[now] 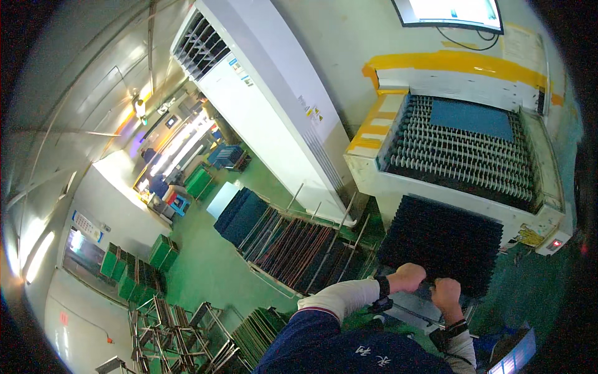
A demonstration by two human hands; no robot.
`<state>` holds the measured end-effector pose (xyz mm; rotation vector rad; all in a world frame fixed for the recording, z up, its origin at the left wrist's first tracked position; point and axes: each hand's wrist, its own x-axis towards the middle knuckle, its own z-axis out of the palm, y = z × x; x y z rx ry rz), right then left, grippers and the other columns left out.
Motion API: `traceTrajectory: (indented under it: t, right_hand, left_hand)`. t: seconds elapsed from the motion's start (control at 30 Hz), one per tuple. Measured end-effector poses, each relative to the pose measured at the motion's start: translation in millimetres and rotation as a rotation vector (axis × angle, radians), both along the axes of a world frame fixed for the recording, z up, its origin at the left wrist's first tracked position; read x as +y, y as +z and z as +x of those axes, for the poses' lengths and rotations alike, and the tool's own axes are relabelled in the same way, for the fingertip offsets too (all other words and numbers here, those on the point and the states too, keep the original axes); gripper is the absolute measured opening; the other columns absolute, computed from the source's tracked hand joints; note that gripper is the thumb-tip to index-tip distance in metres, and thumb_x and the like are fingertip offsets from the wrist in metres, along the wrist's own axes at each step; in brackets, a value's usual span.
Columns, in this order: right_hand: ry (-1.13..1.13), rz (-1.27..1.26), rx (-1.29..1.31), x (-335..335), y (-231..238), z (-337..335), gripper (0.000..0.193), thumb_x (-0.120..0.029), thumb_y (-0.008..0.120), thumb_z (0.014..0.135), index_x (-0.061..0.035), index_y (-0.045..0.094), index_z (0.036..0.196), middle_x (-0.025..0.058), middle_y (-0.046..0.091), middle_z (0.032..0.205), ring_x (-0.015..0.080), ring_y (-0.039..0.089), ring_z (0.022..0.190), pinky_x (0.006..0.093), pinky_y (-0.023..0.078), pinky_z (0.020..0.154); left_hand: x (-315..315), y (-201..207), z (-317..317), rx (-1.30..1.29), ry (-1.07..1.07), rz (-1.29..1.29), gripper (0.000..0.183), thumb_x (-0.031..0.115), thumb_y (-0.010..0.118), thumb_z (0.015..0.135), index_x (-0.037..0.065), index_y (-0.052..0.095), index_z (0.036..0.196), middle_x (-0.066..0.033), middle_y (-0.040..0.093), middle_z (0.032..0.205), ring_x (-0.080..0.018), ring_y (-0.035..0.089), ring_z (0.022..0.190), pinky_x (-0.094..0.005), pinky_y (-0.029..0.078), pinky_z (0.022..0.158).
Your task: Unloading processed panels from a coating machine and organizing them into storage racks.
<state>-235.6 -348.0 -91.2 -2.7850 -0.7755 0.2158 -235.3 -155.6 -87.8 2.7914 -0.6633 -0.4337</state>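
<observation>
My left hand is closed at the near edge of a black ridged rack. Close beside it, my right hand is closed too. Both fists touch or lie just over that edge; whatever is inside their fingers is hidden. Directly behind the rack stands a pale conveyor machine with rows of white roller discs. A flat blue panel lies on the discs near the machine's far end.
A wheeled metal rack packed with upright panels stands to the left, beside a tall white air conditioner. Metal frames and green crates are farther left. A screen hangs above the machine. Another person sits far back.
</observation>
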Motion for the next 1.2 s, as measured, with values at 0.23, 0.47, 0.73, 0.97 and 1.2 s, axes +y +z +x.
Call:
traceTrajectory:
  t: [0.23,0.47,0.73,0.97,1.2]
  right_hand:
    - [-0.039,-0.050,0.003,1,-2,2,0.026,-0.033,0.068,0.074,-0.0070,0.066,0.077,0.0167,0.065,0.078,0.0354,0.064,0.078,0.0468,0.049,0.067]
    - [-0.042,-0.165,0.087,12,8,-3,0.028,-0.035,0.066,0.074,-0.0069,0.066,0.079,0.0158,0.066,0.079,0.0358,0.064,0.079,0.0463,0.050,0.070]
    - [-0.056,-0.128,0.052,5,3,-11,0.026,-0.033,0.066,0.074,-0.0071,0.067,0.074,0.0161,0.066,0.075,0.0349,0.064,0.074,0.0448,0.051,0.066]
    - [0.041,-0.098,-0.096,5,-46,2,0.020,-0.028,0.062,0.077,-0.0086,0.067,0.074,0.0171,0.065,0.075,0.0360,0.064,0.070,0.0467,0.050,0.062]
    - [0.024,-0.038,0.056,22,2,-8,0.023,-0.032,0.065,0.072,-0.0100,0.066,0.079,0.0180,0.065,0.076,0.0394,0.062,0.070,0.0475,0.049,0.060]
  left_hand:
    - [-3,-5,3,0.036,0.006,0.018,0.016,0.012,0.065,0.060,0.003,0.066,0.074,-0.0182,0.065,0.078,-0.0375,0.065,0.076,-0.0479,0.052,0.065]
    - [6,3,-11,0.008,-0.015,-0.065,0.015,0.013,0.063,0.063,0.003,0.066,0.075,-0.0176,0.064,0.079,-0.0371,0.063,0.077,-0.0464,0.051,0.065]
    - [7,-36,-2,-0.040,-0.110,-0.405,0.024,0.016,0.061,0.063,0.004,0.066,0.083,-0.0171,0.065,0.084,-0.0376,0.062,0.083,-0.0458,0.050,0.067]
    - [17,-47,-4,-0.033,-0.108,-0.587,0.024,0.017,0.059,0.064,0.006,0.067,0.085,-0.0163,0.065,0.082,-0.0372,0.062,0.080,-0.0469,0.050,0.067]
    - [31,-22,-16,-0.188,-0.148,-0.520,0.022,0.020,0.060,0.068,0.009,0.069,0.086,-0.0137,0.066,0.079,-0.0353,0.063,0.077,-0.0462,0.050,0.066]
